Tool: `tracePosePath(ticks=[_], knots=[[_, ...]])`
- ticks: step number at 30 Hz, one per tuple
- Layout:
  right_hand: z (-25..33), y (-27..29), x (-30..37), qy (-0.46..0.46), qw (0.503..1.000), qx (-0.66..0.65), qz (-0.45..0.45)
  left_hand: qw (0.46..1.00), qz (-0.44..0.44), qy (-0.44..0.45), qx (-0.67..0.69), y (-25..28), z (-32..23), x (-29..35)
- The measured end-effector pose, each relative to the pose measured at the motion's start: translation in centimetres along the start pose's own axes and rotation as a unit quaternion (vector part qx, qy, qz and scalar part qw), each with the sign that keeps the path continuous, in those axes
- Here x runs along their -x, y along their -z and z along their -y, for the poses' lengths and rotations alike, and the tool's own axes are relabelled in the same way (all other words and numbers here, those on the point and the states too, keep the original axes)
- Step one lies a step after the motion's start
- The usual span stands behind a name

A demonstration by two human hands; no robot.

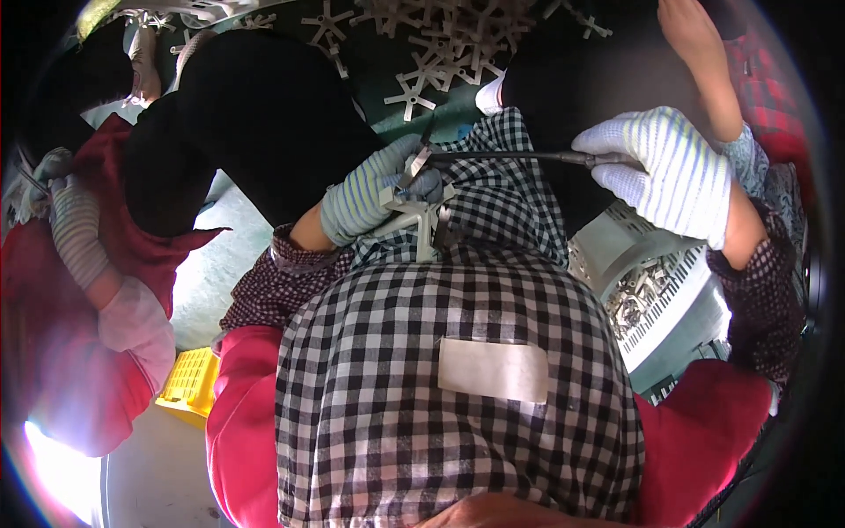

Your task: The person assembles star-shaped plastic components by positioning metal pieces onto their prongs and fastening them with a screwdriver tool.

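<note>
Both of my hands wear striped knit gloves. My left hand (370, 195) is closed round a pale grey star-shaped metal casting (426, 222) with several arms, held above my checked apron (414, 326). In my right hand (666, 172) is the handle end of a long, thin, dark file (519, 156), pinched with the fingers pointing left. The file runs almost level across to the casting, and its far end meets one of the casting's upper arms beside my left fingers. Whether its tip passes behind that arm is hard to see.
Many similar castings (453, 44) lie heaped on the floor ahead. A white slatted basket (656, 326) holding small metal parts stands right of my lap. A yellow crate (192, 380) is at lower left. Co-workers sit close by: a gloved hand (53, 167) left, a bare arm (704, 66) right.
</note>
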State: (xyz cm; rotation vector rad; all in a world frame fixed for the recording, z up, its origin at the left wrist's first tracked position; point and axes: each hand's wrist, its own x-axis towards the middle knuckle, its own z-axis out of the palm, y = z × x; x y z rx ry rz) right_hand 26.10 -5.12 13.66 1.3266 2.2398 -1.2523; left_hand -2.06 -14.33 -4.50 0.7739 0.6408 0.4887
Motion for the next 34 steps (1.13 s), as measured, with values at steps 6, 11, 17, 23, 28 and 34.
tracePosePath(ticks=[6,11,17,23,28,34], knots=[[-0.7,0.6,0.7,0.064,0.989,0.020,-0.129,0.987,-0.086,-0.050,0.129,-1.6,-5.9,-1.0],[0.4,-2.5,-1.9,-0.036,0.855,-0.450,-0.256,0.966,0.001,-0.177,0.186,-0.5,-6.6,-1.8],[2.1,-6.1,-7.4,-0.044,0.827,-0.542,-0.141,0.978,-0.034,-0.168,0.116,-1.1,-8.9,-1.7],[2.0,-5.3,-7.8,-0.004,0.853,-0.484,-0.194,0.982,-0.119,-0.110,0.097,0.6,-7.3,-3.7],[2.6,-4.7,-7.6,0.074,0.895,-0.357,-0.258,0.939,0.205,-0.215,-0.176,3.6,-5.0,-4.1],[1.8,-1.3,-7.7,0.020,0.856,-0.325,-0.401,0.958,-0.208,-0.129,0.149,1.1,-10.6,-4.0]])
